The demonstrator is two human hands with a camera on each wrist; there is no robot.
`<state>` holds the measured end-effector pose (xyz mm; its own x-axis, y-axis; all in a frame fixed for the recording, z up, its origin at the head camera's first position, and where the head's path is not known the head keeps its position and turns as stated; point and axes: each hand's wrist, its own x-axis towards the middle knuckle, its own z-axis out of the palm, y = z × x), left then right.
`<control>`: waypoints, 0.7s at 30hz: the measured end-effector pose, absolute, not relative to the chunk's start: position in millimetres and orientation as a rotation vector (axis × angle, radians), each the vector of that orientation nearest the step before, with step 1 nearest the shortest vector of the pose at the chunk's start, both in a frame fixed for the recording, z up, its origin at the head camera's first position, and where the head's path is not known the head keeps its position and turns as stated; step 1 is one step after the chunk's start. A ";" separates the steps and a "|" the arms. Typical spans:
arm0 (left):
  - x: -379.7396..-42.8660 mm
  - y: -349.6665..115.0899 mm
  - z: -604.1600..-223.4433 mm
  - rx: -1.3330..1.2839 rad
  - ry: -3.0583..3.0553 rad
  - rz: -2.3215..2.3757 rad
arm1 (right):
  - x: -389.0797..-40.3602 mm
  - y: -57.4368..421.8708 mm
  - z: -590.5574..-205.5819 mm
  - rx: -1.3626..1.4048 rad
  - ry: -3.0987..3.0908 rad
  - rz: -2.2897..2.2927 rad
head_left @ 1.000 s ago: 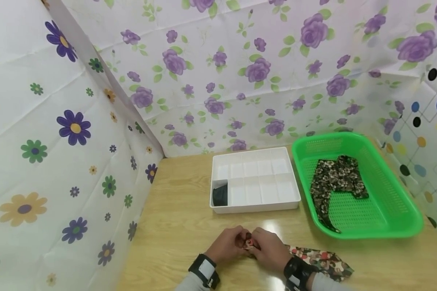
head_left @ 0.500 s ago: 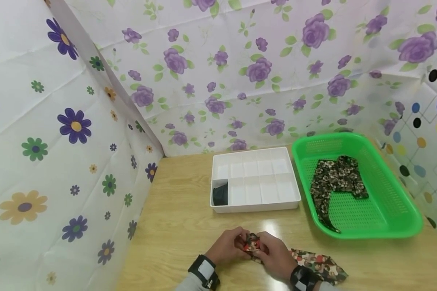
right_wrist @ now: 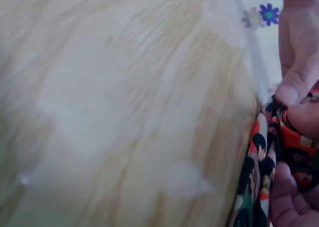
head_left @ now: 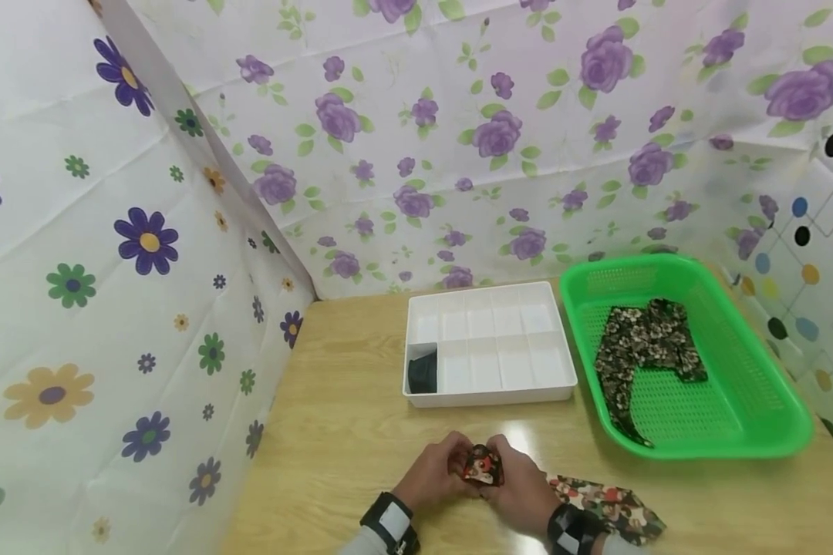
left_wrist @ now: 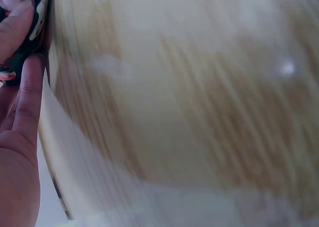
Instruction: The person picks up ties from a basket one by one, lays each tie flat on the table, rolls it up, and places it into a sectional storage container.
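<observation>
A multicoloured necktie (head_left: 607, 505) lies partly on the table, its pointed end to the right of my right wrist. Its other part is a compact roll (head_left: 483, 465) between my two hands. My left hand (head_left: 433, 474) grips the roll from the left, thumb and fingers around it; the left wrist view catches only its edge. From the other side my right hand (head_left: 523, 489) holds the roll, covering the stretch that leads to the tail. In the right wrist view, fingers and thumb pinch the layered fabric (right_wrist: 256, 172), which hangs down in folds.
Beyond the hands stands a white divided tray (head_left: 489, 400), with a dark folded cloth item (head_left: 423, 375) in its front-left compartment. To the right, a green plastic basket (head_left: 757, 370) holds dark floral fabric (head_left: 618, 362). Patterned sheets (head_left: 389, 254) enclose the wooden table (head_left: 340, 370).
The roll has turned between my hands, so its red-patterned face now shows more. My right hand shifted right, then slightly back. The necktie's tail tip has drawn a little to the left.
</observation>
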<state>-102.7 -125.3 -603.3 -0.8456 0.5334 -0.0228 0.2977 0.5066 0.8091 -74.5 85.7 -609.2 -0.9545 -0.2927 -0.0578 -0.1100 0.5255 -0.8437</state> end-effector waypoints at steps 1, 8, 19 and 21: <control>-102.2 -125.4 -602.7 0.705 2.480 1.256 | -74.5 85.8 -611.2 -0.351 2.575 -1.394; -101.0 -123.3 -599.7 0.675 2.480 1.283 | -74.0 85.9 -622.6 -0.381 2.632 -1.361; -102.2 -116.8 -592.9 0.707 2.630 1.090 | -84.5 90.7 -582.2 -0.680 2.737 -1.084; -103.8 -114.9 -588.4 0.707 2.674 1.005 | -88.5 88.3 -577.5 -0.760 2.768 -1.034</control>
<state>-103.8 -114.9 -588.4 -0.8660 0.4998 -0.0168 0.3652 0.6549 0.6617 -88.5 88.3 -577.5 -0.8721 -0.4816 0.0865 -0.4203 0.6469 -0.6363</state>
